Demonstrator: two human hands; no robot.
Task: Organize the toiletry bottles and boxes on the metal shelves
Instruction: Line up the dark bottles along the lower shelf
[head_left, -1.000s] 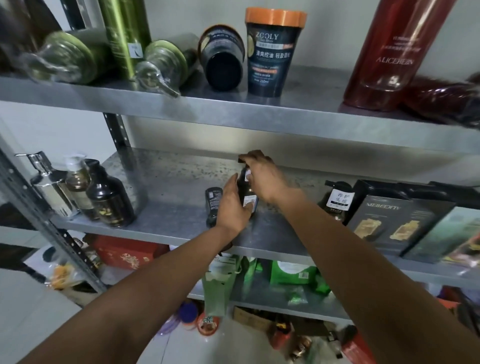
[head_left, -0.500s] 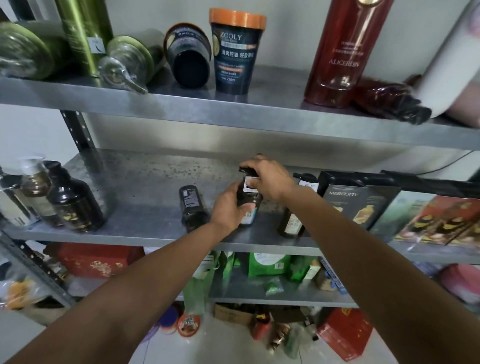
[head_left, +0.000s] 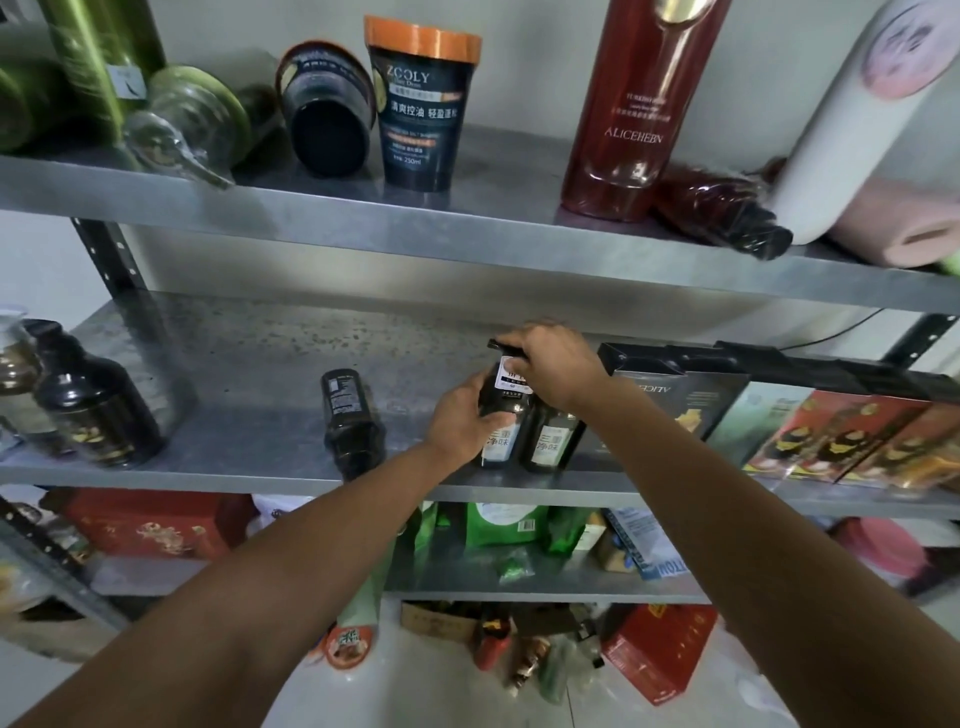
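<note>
Middle metal shelf (head_left: 249, 364) — 1 dark bottle (head_left: 349, 415) lying, boxes (head_left: 841, 436) standing at right.

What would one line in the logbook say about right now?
left hand: grips dark pump bottle body | right hand: holds its pump top | bottle: upright on middle shelf, beside matching bottle

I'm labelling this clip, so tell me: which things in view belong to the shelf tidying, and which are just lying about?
In the job: dark pump bottle held by left hand and right hand; twin bottle beside it; lone dark bottle; gift boxes; middle shelf.
Lying about, seemingly: green pouches on the lower shelf; red box on the floor; pink paper roll.
</note>
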